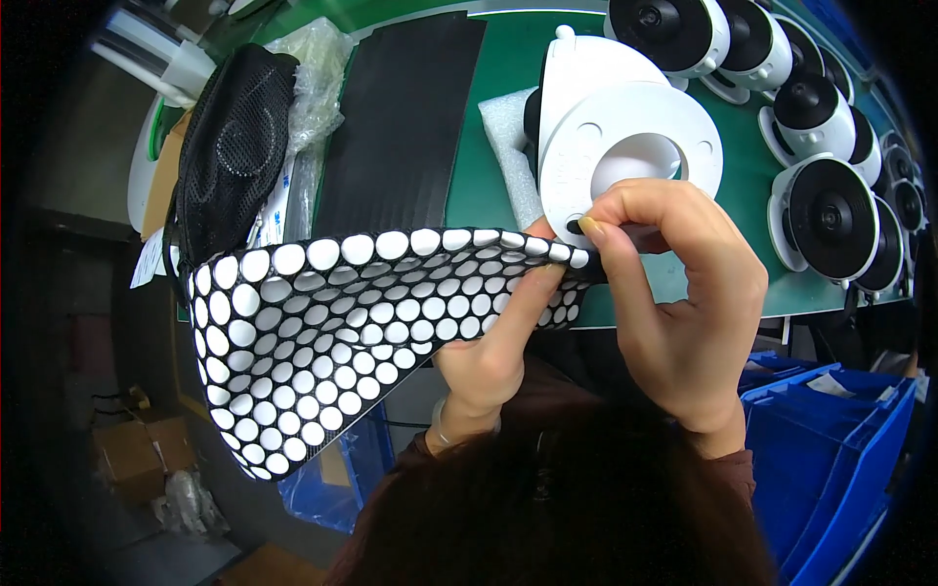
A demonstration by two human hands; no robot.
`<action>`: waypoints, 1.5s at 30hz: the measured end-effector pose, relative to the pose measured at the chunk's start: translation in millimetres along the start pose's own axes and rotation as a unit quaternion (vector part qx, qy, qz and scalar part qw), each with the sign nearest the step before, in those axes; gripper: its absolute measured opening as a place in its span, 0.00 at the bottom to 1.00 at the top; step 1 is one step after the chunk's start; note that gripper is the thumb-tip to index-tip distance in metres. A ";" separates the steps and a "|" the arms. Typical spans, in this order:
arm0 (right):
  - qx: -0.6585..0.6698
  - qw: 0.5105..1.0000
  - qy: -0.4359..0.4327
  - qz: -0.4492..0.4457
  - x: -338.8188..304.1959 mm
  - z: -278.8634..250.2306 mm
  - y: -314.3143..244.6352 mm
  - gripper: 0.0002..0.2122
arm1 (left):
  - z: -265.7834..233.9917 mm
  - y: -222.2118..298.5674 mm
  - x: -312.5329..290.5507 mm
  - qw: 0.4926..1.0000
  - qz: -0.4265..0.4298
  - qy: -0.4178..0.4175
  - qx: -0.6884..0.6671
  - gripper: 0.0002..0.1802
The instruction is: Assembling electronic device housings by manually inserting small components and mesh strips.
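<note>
A limp black sheet (337,293) covered in rows of round white spots hangs over the table's front edge. My left hand (489,361) grips this sheet near its right end, with the thumb on top. Just beyond is a white camera-like unit (596,63) lying tilted, its ring-shaped base (689,117) facing up with a large central hole. At the near rim of that base, my right hand (684,283) pinches a small round black pad (574,226) between thumb and forefinger. Whether the pad touches the base's recess is partly hidden by the fingertips.
Several white units with black round fronts (831,215) stand at the right. White foam (508,146) lies beside the tilted unit. A black board (401,117), clear plastic wrap (318,68) and a black mesh bag (234,146) occupy the left. Blue bins (821,439) stand below right.
</note>
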State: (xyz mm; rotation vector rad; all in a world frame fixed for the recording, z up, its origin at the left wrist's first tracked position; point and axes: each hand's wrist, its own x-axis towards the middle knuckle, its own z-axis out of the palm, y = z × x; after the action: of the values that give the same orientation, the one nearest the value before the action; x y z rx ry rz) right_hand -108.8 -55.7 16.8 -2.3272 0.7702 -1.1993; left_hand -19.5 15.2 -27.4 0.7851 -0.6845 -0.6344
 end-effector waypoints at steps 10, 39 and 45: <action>0.006 1.000 -0.005 0.005 -0.5 0.5 1.6 0.03 | -4.8 -3.5 1.3 1.000 -0.020 0.002 0.014 0.14; 0.161 0.984 -0.047 0.060 -15.5 -34.9 -0.5 0.09 | 5.4 23.2 -12.6 0.982 0.013 -0.101 0.157 0.10; 0.174 0.982 -0.045 0.050 -16.8 -38.9 6.3 0.09 | 4.5 25.8 -5.8 0.923 -0.128 -0.181 0.315 0.08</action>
State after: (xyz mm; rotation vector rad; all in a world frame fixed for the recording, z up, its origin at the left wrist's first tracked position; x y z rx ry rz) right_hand -150.9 -53.9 24.3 -2.0173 0.5857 -1.0782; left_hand -19.9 31.7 -6.3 1.3899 -1.1663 -0.8205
